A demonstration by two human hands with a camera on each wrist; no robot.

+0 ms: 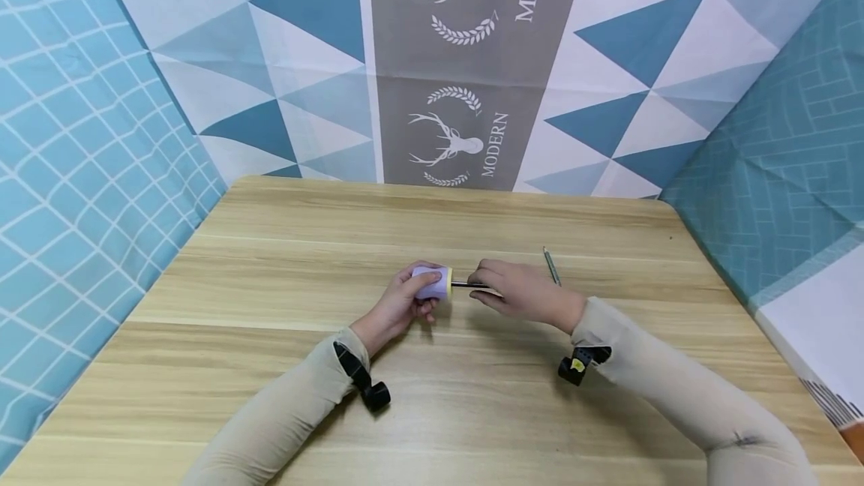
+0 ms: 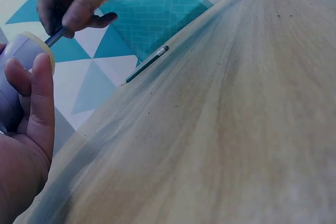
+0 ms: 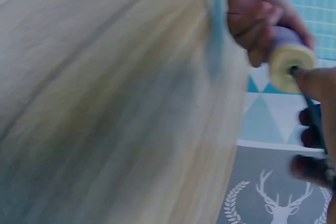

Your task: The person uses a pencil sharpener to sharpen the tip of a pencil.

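Note:
My left hand (image 1: 398,302) grips a purple cylindrical pencil sharpener (image 1: 430,283) on its side above the table, its pale yellow end towards the right. Into the hole in that end goes a dark pencil (image 1: 466,284), which my right hand (image 1: 516,291) pinches between thumb and fingers. From the right wrist, the yellow end (image 3: 281,80) shows the pencil (image 3: 313,114) entering the hole; its tip is hidden inside. The left wrist view has the sharpener (image 2: 26,51) partly covered by curled fingers. Behind the right hand, a second, green pencil (image 1: 551,266) lies on the table.
The wooden table (image 1: 324,246) spreads out on all sides of the hands. Patterned cloth (image 1: 324,13) hangs behind it, with blue cloth (image 1: 81,133) along the left. Straps with small black cameras (image 1: 376,396) sit on both wrists.

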